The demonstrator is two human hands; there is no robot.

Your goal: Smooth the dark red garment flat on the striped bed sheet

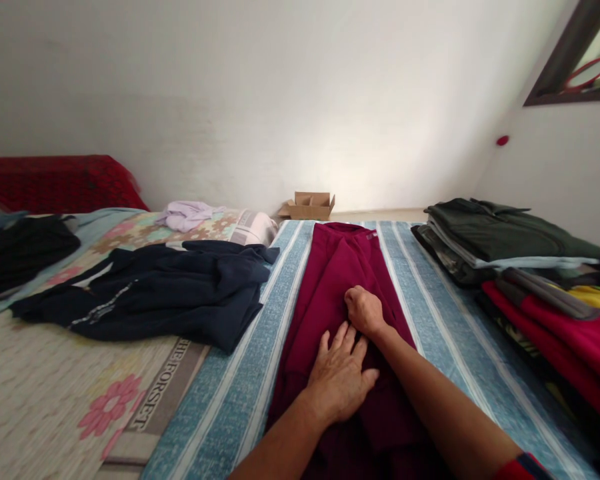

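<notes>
A maroon garment (330, 280) lies lengthwise in front of me, folded into a long narrow shape, with a small light label near its far end. My left hand (341, 373) rests flat on the cloth, palm down and fingers spread. Just beyond its fingertips, my right hand (364, 311) is closed, its curled fingers gripping the same garment. The fingertips of that hand are partly hidden. Beneath the garment is a blue striped bedsheet (230, 407).
To the left a dark navy garment (180, 287) is spread across a floral cover (55, 380). Stacked folded clothes (520, 233) stand on the right, with a red pile (565, 327) nearer me. An open cardboard box (307, 208) sits by the wall, near a lilac cloth (187, 215).
</notes>
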